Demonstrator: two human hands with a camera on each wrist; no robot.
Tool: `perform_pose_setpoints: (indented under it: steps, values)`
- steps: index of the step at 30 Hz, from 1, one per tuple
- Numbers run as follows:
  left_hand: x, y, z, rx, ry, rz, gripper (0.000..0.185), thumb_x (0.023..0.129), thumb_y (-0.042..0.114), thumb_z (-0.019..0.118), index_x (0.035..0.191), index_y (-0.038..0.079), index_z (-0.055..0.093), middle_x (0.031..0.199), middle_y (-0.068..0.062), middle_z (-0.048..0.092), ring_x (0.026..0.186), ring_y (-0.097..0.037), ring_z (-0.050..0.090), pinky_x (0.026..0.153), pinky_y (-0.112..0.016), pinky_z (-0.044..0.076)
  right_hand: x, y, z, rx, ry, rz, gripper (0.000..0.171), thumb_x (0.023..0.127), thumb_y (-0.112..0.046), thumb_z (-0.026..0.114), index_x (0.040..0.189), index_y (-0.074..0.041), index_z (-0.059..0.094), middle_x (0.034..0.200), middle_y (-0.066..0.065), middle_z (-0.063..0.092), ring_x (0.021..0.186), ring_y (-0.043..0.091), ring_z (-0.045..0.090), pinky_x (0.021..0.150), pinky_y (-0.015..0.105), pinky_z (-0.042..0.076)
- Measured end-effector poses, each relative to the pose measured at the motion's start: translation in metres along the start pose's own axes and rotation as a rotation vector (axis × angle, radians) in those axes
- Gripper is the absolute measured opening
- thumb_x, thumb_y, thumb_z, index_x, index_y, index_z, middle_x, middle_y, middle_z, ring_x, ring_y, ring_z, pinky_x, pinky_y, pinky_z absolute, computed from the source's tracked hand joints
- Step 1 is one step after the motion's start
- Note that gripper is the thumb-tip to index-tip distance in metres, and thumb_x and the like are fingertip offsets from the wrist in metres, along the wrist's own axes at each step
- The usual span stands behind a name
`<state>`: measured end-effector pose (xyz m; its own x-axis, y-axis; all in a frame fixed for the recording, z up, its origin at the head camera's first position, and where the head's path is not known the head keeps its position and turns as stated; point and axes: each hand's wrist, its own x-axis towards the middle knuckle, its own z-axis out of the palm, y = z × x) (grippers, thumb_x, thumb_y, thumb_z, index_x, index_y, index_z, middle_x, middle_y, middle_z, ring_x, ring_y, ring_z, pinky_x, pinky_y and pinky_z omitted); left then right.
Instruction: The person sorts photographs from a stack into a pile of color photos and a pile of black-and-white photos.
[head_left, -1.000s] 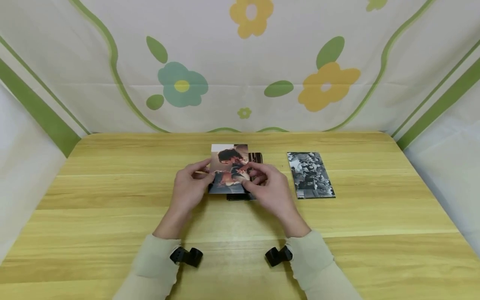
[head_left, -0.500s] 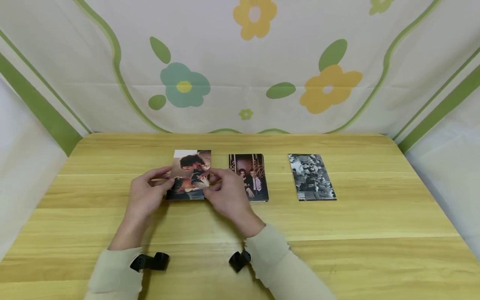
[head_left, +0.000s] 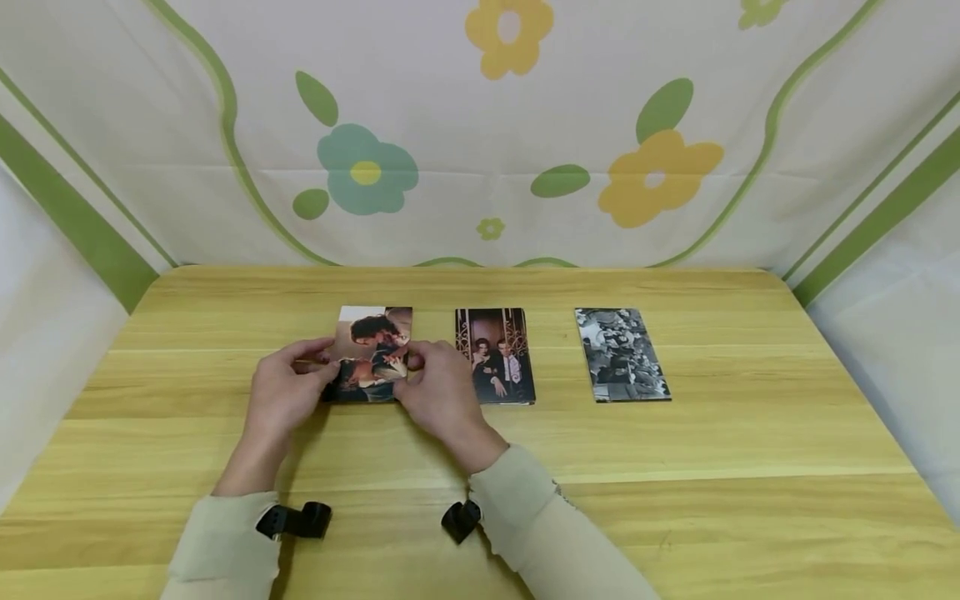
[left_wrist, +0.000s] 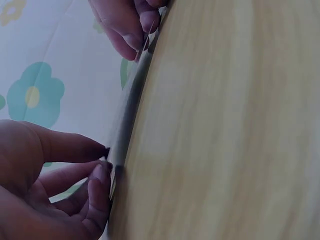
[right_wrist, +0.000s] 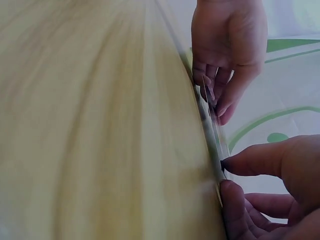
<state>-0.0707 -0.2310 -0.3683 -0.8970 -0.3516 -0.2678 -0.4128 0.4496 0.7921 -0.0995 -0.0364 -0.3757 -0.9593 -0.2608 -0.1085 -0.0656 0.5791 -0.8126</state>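
Observation:
A colour photo card (head_left: 372, 354), showing two figures close together, lies nearly flat at the left part of the table. My left hand (head_left: 283, 392) pinches its left edge between thumb and fingers. At the opposite edge, my right hand (head_left: 441, 393) pinches it the same way. Seen edge-on in the left wrist view, the thin card (left_wrist: 131, 102) is very near the tabletop; whether it touches cannot be told. A small stack of photo cards (head_left: 497, 354), its top one showing two people before an ornate gate, sits right beside my right hand, which covers part of it.
A black-and-white photo card (head_left: 624, 354) showing a crowd lies slightly tilted at the right. All the cards are on a wooden table (head_left: 712, 467). A white cloth (head_left: 465, 125) with printed flowers hangs behind the table's far edge.
Both hands have carried the colour card leftward off the central stack and lowered it toward the table, uncovering the gate card. The black-and-white card has stayed put.

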Motion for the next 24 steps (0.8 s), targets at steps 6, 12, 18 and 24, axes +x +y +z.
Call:
perform_pose_setpoints:
  steps: [6,12,18,24]
  values:
    - [0.002,-0.001,0.0,0.056,0.008,0.02,0.046,0.103,0.012,0.069,0.147,0.002,0.065,0.138,-0.02,0.063,0.111,-0.025,0.056,0.073,-0.017,0.046,0.0,0.0,0.001,-0.037,0.008,0.009,0.049,0.089,-0.008,0.083,0.137,-0.008,0.072,0.105,-0.001,0.066,0.079,0.006,0.057,0.085,0.029,0.053]
    - [0.003,-0.002,0.0,0.056,-0.006,0.019,0.047,0.103,0.014,0.07,0.148,0.001,0.063,0.141,-0.021,0.058,0.111,-0.026,0.054,0.075,-0.021,0.045,-0.001,0.0,0.0,-0.056,0.02,0.001,0.049,0.089,-0.01,0.084,0.137,-0.008,0.073,0.103,-0.001,0.067,0.081,0.007,0.056,0.088,0.031,0.052]
    - [0.0,-0.001,0.001,0.003,-0.004,0.0,0.046,0.104,0.014,0.069,0.149,0.004,0.063,0.144,-0.019,0.06,0.115,-0.024,0.054,0.075,-0.017,0.046,-0.004,-0.001,-0.002,-0.054,0.023,-0.016,0.053,0.09,-0.014,0.086,0.14,-0.007,0.07,0.104,0.0,0.066,0.079,0.005,0.057,0.089,0.031,0.054]
    - [-0.005,0.0,0.0,-0.091,0.021,-0.039,0.046,0.104,0.015,0.069,0.149,0.008,0.064,0.143,-0.015,0.063,0.116,-0.018,0.056,0.074,-0.013,0.05,-0.01,-0.001,-0.013,0.03,0.014,-0.022,0.059,0.091,-0.015,0.086,0.146,-0.006,0.064,0.113,0.003,0.066,0.081,0.005,0.063,0.076,0.022,0.056]
